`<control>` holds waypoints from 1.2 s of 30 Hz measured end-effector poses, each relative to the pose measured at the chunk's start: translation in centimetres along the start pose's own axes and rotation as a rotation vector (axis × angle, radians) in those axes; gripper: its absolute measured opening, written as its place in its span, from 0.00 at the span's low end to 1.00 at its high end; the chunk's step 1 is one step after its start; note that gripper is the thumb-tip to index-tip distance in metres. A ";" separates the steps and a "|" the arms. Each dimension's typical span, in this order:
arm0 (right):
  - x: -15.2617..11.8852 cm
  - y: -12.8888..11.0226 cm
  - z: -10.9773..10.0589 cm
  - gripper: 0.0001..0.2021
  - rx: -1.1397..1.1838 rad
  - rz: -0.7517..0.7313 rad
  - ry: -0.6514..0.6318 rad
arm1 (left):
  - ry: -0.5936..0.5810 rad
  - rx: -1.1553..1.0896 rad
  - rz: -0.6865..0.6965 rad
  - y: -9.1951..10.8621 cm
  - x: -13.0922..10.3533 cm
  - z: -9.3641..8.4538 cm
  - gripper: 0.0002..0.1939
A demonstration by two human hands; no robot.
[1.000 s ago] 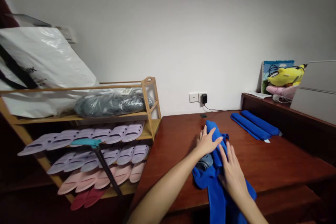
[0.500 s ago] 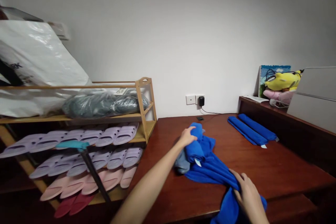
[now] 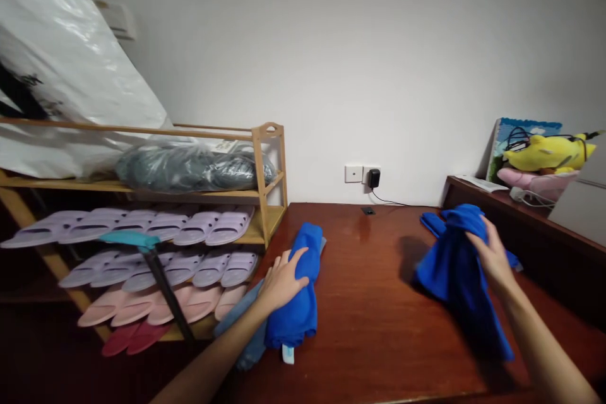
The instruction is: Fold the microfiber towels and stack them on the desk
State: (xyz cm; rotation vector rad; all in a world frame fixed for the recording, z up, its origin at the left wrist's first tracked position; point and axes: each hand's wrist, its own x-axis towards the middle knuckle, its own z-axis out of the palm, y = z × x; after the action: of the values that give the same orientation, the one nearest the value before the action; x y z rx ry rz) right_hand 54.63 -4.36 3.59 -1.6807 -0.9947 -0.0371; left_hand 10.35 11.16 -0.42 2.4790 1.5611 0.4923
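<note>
A rolled bundle of royal-blue cloth (image 3: pixel 291 325) is placed at the left of the glossy reddish-brown wooden table (image 3: pixel 364 303), lengthwise from near to far, with a small white tag (image 3: pixel 288 354) exposed at its near end. The bundle is covered across its middle by the left hand (image 3: pixel 280 281), whose fingers and thumb are spread over it; whether it is actually gripped cannot be told. Just left of the bundle, a greyish-blue cloth (image 3: pixel 250 344) is partly hidden by the left forearm.

At the right, a loose royal-blue cloth (image 3: pixel 457 259) is grasped by the right hand (image 3: pixel 492 255) near its far, upper end, and its lower part is hung down toward the near side, slightly blurred. Behind it, folded strips of blue cloth (image 3: pixel 432 224) are mostly hidden on the far right of the table.

On the raised dark wooden ledge at the far right, a yellow plush toy (image 3: pixel 544 153) is set on a pink object (image 3: pixel 534 178). A black plug adapter (image 3: pixel 374 178) is fitted to the wall beyond the table. At the left, lilac, pink and red slippers are lined up on a light wooden rack (image 3: pixel 269 227).
</note>
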 end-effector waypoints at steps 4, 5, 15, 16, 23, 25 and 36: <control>-1.4 2.8 5.3 0.39 -0.402 0.030 -0.285 | -0.009 -0.018 0.005 0.0 0.3 -0.4 0.35; -2.2 3.9 6.4 0.39 -0.474 0.052 -0.322 | -0.012 -0.022 0.000 -0.1 0.3 -0.4 0.35; -6.1 4.6 6.9 0.24 -0.707 -0.206 -0.437 | -0.014 -0.036 -0.005 -0.3 0.6 -0.3 0.35; -6.8 3.7 6.8 0.23 -0.698 -0.249 -0.446 | -0.016 -0.038 0.004 -0.3 0.7 -0.3 0.35; -8.7 0.9 5.1 0.20 -0.745 -0.269 -0.443 | -0.027 -0.075 0.072 -0.6 1.4 0.1 0.35; -8.1 1.3 4.9 0.25 -0.837 -0.131 -0.323 | -0.021 -0.079 0.073 -0.7 1.3 0.1 0.35; -9.4 1.1 9.5 0.23 -0.812 -0.361 -0.501 | -0.015 -0.123 0.063 -1.0 1.4 0.2 0.36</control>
State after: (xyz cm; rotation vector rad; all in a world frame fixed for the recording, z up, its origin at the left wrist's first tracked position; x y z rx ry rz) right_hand 44.97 -2.18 -5.43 -2.2683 -1.8233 -0.3049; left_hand 10.14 12.91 -0.69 2.4389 1.4063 0.5606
